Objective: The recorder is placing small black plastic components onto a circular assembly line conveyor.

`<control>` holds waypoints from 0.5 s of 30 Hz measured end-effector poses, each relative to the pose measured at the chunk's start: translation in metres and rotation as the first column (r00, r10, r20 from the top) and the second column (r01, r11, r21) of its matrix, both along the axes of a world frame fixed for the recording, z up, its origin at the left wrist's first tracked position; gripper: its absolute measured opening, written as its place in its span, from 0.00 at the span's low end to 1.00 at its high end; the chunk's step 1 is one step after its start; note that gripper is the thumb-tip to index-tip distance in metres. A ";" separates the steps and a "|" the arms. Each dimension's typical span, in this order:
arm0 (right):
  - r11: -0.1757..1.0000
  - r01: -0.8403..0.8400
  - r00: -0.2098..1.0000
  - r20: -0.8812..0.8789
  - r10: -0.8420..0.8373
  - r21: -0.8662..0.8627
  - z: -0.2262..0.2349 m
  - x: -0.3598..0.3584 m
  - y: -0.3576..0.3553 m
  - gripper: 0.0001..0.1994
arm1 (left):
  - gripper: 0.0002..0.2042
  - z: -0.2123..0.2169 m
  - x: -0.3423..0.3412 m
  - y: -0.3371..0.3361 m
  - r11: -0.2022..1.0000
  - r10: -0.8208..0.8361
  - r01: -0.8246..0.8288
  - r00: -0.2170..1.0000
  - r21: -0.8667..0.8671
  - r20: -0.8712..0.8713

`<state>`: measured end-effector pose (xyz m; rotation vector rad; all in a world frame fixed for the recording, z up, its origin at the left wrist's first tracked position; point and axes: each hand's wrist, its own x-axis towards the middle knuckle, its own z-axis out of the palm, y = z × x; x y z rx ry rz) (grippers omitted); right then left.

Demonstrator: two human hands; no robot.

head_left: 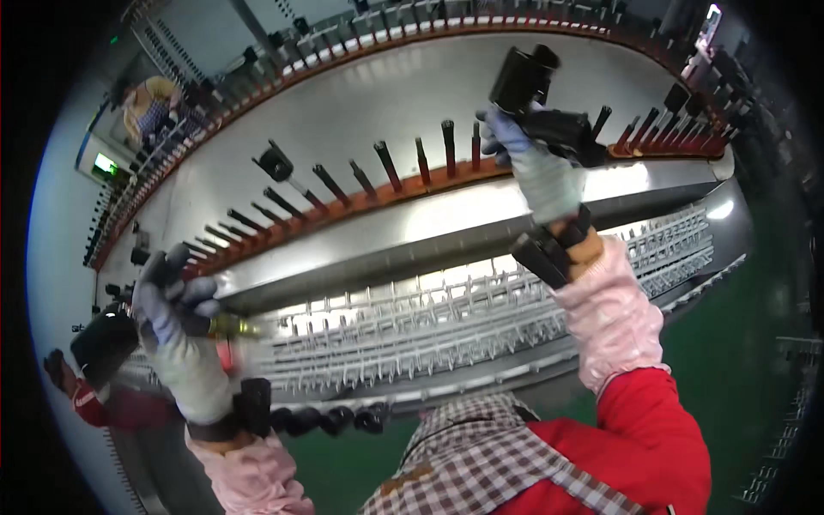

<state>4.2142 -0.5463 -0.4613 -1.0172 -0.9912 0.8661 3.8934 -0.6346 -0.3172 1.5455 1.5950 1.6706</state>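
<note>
My left hand [182, 348], in a pale glove with grey-blue fingers, is curled at the left beside the wire racks. A dark rod-shaped thing with a yellow-green tip [230, 326] juts from its fingers, smeared by motion. My right hand [545, 176], gloved alike, reaches up to the near row of upright black-topped rods [421, 159]. Black blocks [522, 81] worn on that hand hide most of its fingers, so I cannot tell whether it grips a rod. The rods stand in a curved red-brown rail [369, 199].
Layered white wire racks [412, 343] lie below the metal ledge [343, 249]. A broad grey metal surface [369, 94] spreads beyond the near rail. More rods [429, 21] line the far edge. A co-worker [150, 103] is at the far left; another person's red sleeve [94, 403] shows at left.
</note>
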 end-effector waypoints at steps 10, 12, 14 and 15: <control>0.732 -0.658 0.567 -0.756 0.327 -0.177 -0.098 -0.056 -0.258 0.13 | 0.15 -0.121 0.057 -0.211 0.435 -0.460 0.755 0.654 -0.490 0.601; 0.764 -0.633 0.544 -0.773 0.325 -0.124 -0.134 -0.092 -0.309 0.13 | 0.16 -0.163 0.030 -0.229 0.410 -0.495 0.703 0.706 -0.581 0.506; 0.773 -0.599 0.699 -0.606 0.379 -0.208 -0.135 -0.116 -0.325 0.13 | 0.19 -0.200 0.010 -0.233 0.406 -0.490 0.754 0.657 -0.517 0.573; 0.782 -0.580 0.741 -0.546 0.391 -0.227 -0.130 -0.126 -0.327 0.12 | 0.18 -0.218 0.006 -0.241 0.529 -0.308 0.754 0.598 -0.389 0.740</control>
